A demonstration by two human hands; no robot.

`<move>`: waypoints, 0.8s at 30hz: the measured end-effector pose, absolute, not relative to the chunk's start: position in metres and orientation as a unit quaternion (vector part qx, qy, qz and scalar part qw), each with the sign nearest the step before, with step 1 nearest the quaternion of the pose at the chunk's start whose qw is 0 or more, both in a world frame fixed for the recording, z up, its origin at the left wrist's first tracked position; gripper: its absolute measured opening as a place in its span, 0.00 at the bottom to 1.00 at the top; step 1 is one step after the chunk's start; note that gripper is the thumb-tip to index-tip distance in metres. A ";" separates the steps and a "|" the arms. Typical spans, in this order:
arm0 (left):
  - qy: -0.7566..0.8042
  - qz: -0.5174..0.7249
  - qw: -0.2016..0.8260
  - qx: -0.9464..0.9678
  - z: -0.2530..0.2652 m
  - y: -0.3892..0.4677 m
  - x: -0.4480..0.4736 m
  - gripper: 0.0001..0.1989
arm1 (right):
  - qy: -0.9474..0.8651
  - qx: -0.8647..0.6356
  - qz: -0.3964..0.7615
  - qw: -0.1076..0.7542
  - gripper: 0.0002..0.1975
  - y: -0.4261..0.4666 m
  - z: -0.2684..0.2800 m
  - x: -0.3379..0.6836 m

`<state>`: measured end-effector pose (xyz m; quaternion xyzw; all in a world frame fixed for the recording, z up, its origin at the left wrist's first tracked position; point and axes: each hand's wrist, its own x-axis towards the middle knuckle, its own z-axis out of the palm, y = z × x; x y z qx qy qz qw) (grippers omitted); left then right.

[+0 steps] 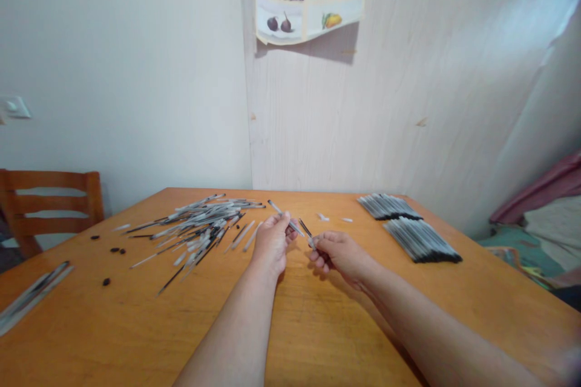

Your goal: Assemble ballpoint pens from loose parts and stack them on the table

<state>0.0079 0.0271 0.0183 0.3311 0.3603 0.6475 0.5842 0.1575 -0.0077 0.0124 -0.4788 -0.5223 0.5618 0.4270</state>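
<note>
Over the middle of the wooden table, my left hand (271, 242) is closed on a clear pen barrel (275, 207) with a dark far end. Its near end points toward my right hand (338, 253), whose fingers pinch a thin pen refill (305, 227), dark along its upper part. The barrel and the refill are close together; I cannot tell whether they touch. Left of my hands lies a loose heap of pen parts (204, 216), clear barrels and dark refills mixed. A few separate barrels (242, 234) rest beside my left wrist.
Two neat rows of pens with black ends, a rear one (388, 205) and a front one (420, 240), lie at the right. Small white pieces (323, 217) sit behind my hands. Several black bits (106, 282) and a long clear sleeve (36, 295) are leftward, near a chair (54, 201).
</note>
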 end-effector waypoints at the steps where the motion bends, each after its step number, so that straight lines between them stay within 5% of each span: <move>1: 0.361 0.647 0.584 0.333 0.018 0.027 0.008 0.10 | -0.522 -0.478 0.562 0.428 0.10 -0.008 0.012 0.157; 24: 0.397 0.621 0.539 0.406 0.016 0.020 0.020 0.18 | -0.539 -0.451 0.551 0.450 0.09 -0.009 0.010 0.158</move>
